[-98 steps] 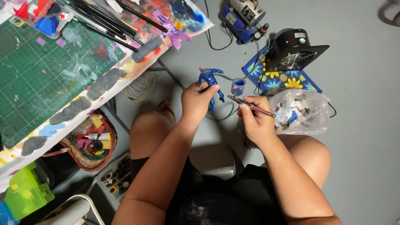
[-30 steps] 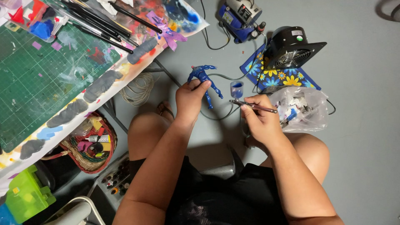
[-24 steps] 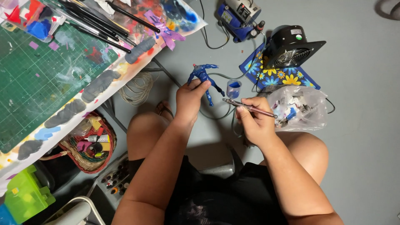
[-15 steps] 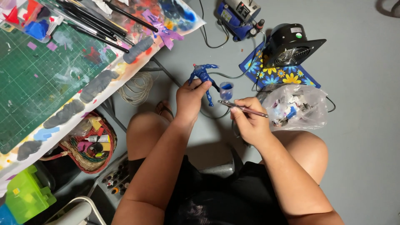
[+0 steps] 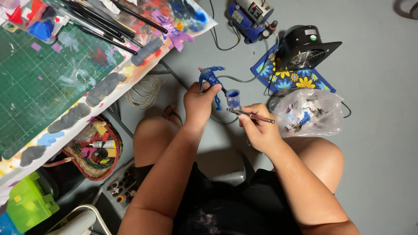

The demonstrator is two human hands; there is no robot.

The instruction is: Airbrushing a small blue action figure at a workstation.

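Figurine (image 5: pixel 210 78): solid blue with a red spot at its top end; small cup (image 5: pixel 233 98) on the dark-bodied airbrush (image 5: pixel 250 115) holds blue. Cloth (image 5: pixel 291 76) at 1 o'clock: blue, yellow-and-white flower print, under a black fan (image 5: pixel 307 48). Cutting mat (image 5: pixel 41 82) at 10 o'clock: green, pale grid, flecked with purple, red and grey paint.

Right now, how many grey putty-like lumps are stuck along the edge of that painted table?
5, possibly more out of view. Down the table's edge: one near the brushes, then, with a smaller flatter one by the green cutting mat.
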